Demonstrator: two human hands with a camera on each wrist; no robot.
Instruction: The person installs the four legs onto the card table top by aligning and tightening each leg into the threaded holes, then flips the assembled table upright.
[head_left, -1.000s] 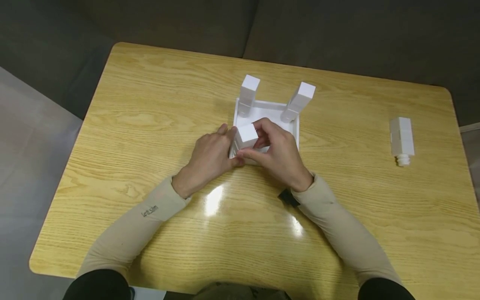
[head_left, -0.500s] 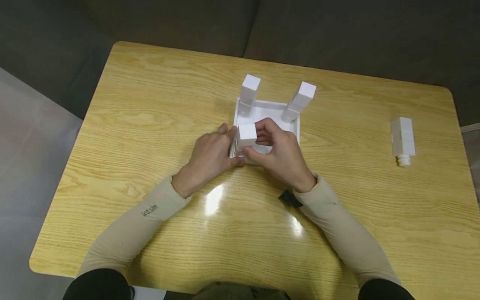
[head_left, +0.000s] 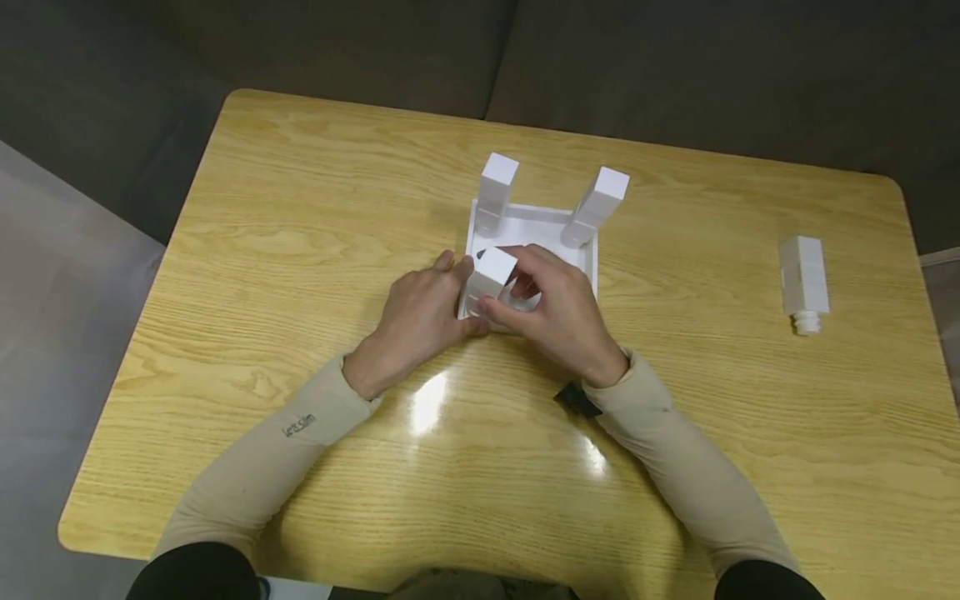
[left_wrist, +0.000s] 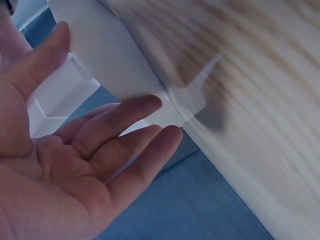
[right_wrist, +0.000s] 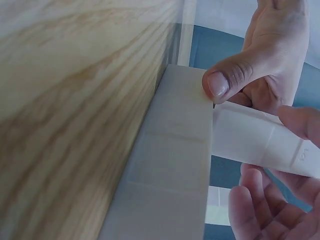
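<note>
Right hand (head_left: pixel 564 310): clamped on block (head_left: pixel 491 273)
Left hand (head_left: pixel 422 310): fingers apart, touching tray (head_left: pixel 536 233)
Block: between both hands, at near-left corner

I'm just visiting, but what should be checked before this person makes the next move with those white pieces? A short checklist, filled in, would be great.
1. Right-hand grip on the near leg: ok, thumb and fingers pinch it.
2. Left-hand grip touching the tray: ok, at the near-left corner.
3. Near leg fully seated: cannot tell, its joint is hidden.
4. Far-left leg and far-right leg standing in their corners: ok; their tightness doesn't show.
5. Near-right corner ready for a leg: cannot tell, the right-hand grip covers it.
6. Loose leg attached: not ok, it lies on the table.
</note>
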